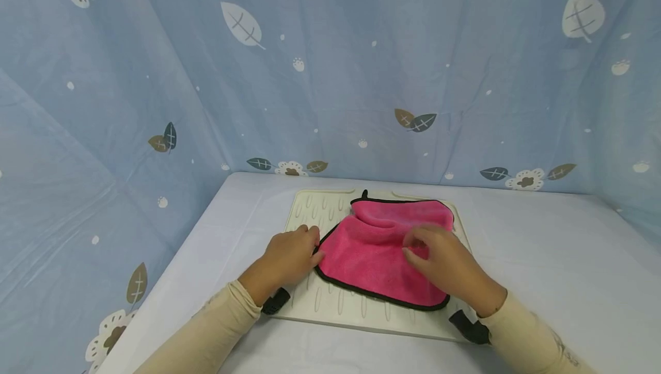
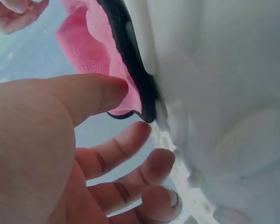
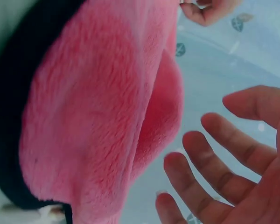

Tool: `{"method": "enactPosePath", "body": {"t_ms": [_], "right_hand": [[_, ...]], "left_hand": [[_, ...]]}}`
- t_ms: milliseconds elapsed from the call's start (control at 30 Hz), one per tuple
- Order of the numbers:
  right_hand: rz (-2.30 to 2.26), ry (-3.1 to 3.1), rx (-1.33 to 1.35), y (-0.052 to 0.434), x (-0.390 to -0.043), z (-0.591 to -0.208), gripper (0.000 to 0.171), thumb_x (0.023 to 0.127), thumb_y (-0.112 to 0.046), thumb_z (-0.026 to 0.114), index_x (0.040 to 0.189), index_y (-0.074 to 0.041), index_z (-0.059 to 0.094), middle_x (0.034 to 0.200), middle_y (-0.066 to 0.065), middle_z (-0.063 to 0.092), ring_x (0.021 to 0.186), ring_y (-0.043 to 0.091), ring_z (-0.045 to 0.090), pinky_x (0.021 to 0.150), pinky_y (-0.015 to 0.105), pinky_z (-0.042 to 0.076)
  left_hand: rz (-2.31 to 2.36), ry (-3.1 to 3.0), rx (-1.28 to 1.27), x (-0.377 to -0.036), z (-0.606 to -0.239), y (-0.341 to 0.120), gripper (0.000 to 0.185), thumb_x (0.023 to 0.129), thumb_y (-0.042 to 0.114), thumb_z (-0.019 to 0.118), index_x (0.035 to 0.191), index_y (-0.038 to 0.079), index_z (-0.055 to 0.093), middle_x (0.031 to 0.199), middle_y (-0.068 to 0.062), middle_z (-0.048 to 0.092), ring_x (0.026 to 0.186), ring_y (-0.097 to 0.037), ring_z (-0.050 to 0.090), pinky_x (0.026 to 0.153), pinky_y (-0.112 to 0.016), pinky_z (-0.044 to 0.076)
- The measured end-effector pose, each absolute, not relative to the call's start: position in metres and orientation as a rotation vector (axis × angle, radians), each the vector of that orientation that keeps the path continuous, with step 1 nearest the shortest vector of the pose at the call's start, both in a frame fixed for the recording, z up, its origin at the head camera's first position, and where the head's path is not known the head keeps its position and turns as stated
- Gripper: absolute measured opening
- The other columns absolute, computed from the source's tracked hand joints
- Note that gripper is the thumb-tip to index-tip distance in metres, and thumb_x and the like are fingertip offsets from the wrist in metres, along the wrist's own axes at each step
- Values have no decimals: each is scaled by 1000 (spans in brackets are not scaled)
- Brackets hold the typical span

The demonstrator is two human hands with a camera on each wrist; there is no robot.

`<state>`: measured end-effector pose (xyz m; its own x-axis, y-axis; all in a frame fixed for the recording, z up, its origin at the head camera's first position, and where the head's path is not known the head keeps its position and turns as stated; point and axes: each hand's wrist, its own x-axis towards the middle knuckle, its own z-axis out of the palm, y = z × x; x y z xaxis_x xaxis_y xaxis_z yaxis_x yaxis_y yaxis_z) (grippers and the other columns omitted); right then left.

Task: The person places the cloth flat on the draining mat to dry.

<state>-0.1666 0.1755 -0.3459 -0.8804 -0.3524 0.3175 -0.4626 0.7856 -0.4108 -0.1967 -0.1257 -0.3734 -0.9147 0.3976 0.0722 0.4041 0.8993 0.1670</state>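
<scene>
A pink fleece cloth with black trim lies partly folded on a cream ribbed mat. My left hand rests at the cloth's left corner. In the left wrist view its thumb touches the pink cloth by the black edge, and the other fingers are loosely curled beneath, holding nothing. My right hand is over the cloth's right half. The right wrist view shows its fingers spread and apart from the cloth.
The mat lies on a white table. A blue leaf-print curtain closes in the back and both sides. Black wrist mounts sit at the mat's near edge. Bare table lies to the right.
</scene>
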Motion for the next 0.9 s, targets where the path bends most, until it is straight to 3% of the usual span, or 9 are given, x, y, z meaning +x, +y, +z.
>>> {"method": "enactPosePath", "body": {"t_ms": [333,567,900], "right_hand": [[778,-2802,792,169,-157,-351,16,84,-11,78,86,-22,67,82,-16,60,81,8,58,78,30,53],[785,-2880,941,167,-153,-355,16,82,-15,81,87,-22,69,78,-16,60,73,5,55,67,22,48],[681,-2970,1007,165,-148,-361,23,76,-21,87,94,-23,72,86,-14,62,76,3,51,67,22,45]], "left_hand": [[-224,-3089,-589,-201,-374,-127,25,93,35,69,91,13,59,77,1,56,71,-16,60,62,-36,46],[-233,-3098,-586,-204,-376,-127,24,92,34,71,87,13,59,75,1,56,71,-15,59,62,-36,45],[-235,-3063,-635,-203,-377,-127,26,93,28,70,76,14,56,70,1,56,67,-14,58,59,-36,45]]}}
